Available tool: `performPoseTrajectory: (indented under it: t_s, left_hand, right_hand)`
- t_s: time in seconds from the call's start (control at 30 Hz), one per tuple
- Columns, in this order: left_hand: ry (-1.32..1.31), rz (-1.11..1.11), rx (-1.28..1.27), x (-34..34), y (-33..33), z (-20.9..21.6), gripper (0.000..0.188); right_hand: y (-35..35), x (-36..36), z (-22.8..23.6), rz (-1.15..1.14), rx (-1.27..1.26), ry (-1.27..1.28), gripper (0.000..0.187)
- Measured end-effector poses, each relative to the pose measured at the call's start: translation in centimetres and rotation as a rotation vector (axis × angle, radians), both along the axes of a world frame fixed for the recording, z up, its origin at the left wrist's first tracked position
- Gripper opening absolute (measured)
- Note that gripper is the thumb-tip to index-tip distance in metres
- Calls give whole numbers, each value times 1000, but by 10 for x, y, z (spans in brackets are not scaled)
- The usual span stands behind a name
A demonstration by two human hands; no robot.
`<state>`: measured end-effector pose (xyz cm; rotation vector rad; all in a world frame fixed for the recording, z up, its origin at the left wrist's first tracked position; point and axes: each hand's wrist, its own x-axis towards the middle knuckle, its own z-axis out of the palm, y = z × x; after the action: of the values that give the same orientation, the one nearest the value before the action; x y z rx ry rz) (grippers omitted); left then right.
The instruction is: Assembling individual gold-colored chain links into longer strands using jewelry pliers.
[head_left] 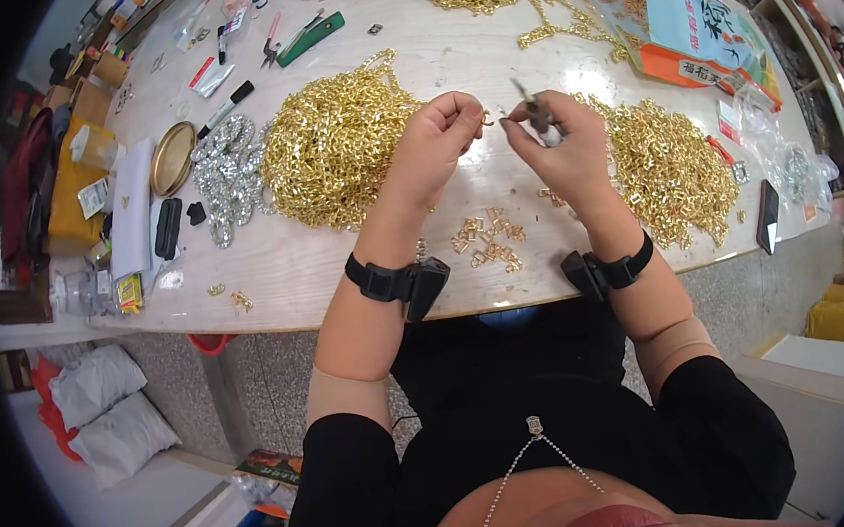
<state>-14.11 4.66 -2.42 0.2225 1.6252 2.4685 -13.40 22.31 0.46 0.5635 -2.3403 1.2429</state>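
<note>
Chains of gold-coloured metal heaped on a pale wood-grained table, left hand pinching a small gold piece, right hand gripping a blurred dark tool.

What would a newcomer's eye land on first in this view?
First, the big heap of gold chain left of centre on the table, with another gold pile at right. Between them, the left hand pinches a small gold piece while the right hand holds a blurred tool. A blue-and-orange bag lies at upper right.
</note>
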Motion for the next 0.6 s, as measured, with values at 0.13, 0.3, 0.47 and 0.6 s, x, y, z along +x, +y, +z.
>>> performPoseTrajectory:
  t_s: [0.13, 0.3, 0.47, 0.6]
  left_hand:
    - [27, 16, -39, 1, 4, 0, 10]
    - [38, 77, -83, 0, 4, 0, 12]
    - [102, 141, -190, 0, 6, -3, 18]
    - [154, 180, -217, 0, 8, -4, 18]
  right_hand:
    - [-2, 2, -3, 1, 71, -8, 16]
    - [-3, 3, -4, 24, 77, -71, 17]
    - [-2, 3, -4, -22, -38, -203, 16]
    - [-3, 1, -6, 15, 11, -121, 16]
